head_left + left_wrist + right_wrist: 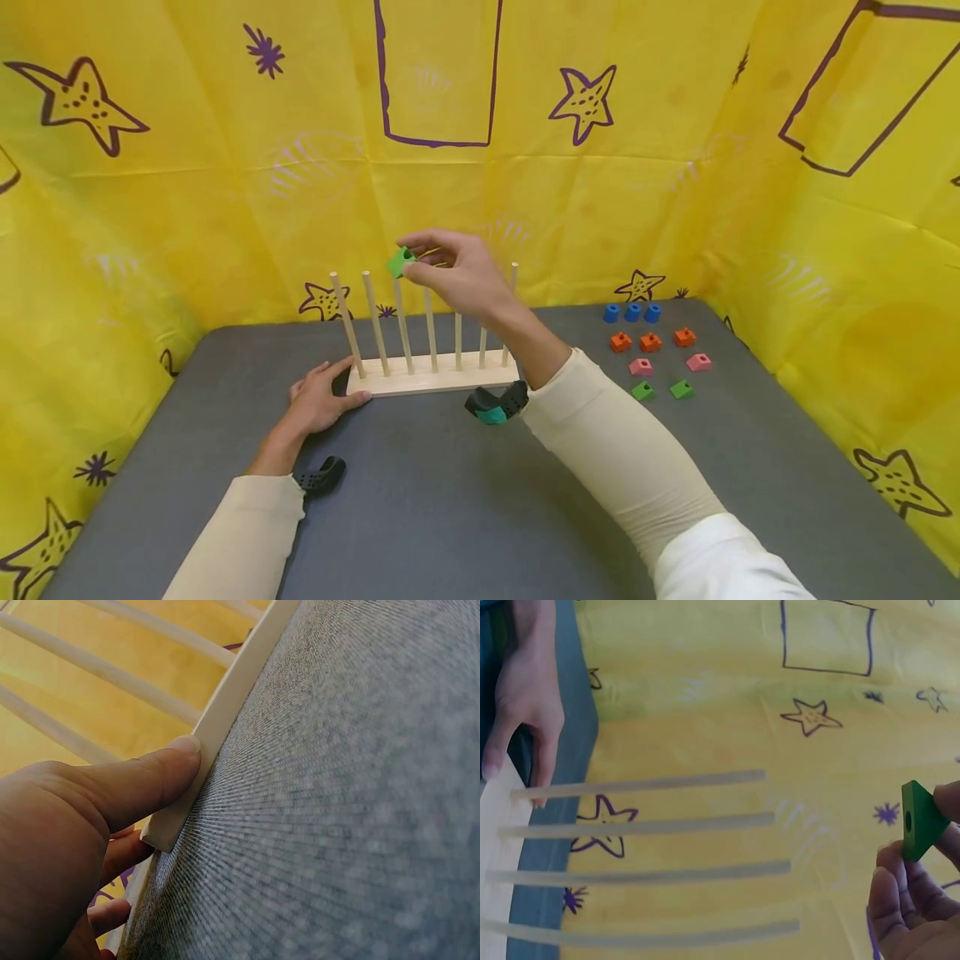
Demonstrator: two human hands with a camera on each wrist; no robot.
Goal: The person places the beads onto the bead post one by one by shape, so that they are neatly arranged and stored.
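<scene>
A wooden peg stand (pixel 438 382) with several upright dowels in a row stands toward the back of the table. My left hand (pixel 317 402) grips its left end; the left wrist view shows the thumb (pixel 169 776) on the base's front edge and fingers curled behind the end. Above the peg tips, my right hand (pixel 468 273) pinches a green triangular block (pixel 400 264) between thumb and fingers. In the right wrist view a hole shows in the flat face of that green block (pixel 919 821), which is apart from the dowels (pixel 675 823).
To the right lie rows of small blocks: blue cylinders (pixel 632 312), orange blocks (pixel 650 342), two pink blocks (pixel 641 367) and two green blocks (pixel 682 389). A yellow patterned cloth (pixel 480 192) rises behind and beside the grey table (pixel 405 517).
</scene>
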